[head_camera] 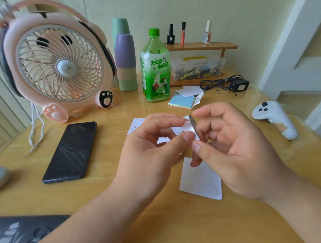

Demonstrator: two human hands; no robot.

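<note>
My left hand (148, 155) pinches a small white paper (186, 128); my right hand (236, 151) grips a thin grey tool (193, 123) touching it.

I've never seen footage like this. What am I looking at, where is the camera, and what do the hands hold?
No machine here: a person works with bare hands, filmed by one camera worn on the head, looking forward and down. The left hand pinches a small white slip; the right hand holds a thin metal tool right by it. Under them a white sheet lies on the wooden table. Farther back stand a pink fan, stacked cups and a green bottle; a black phone lies to the left.
</note>
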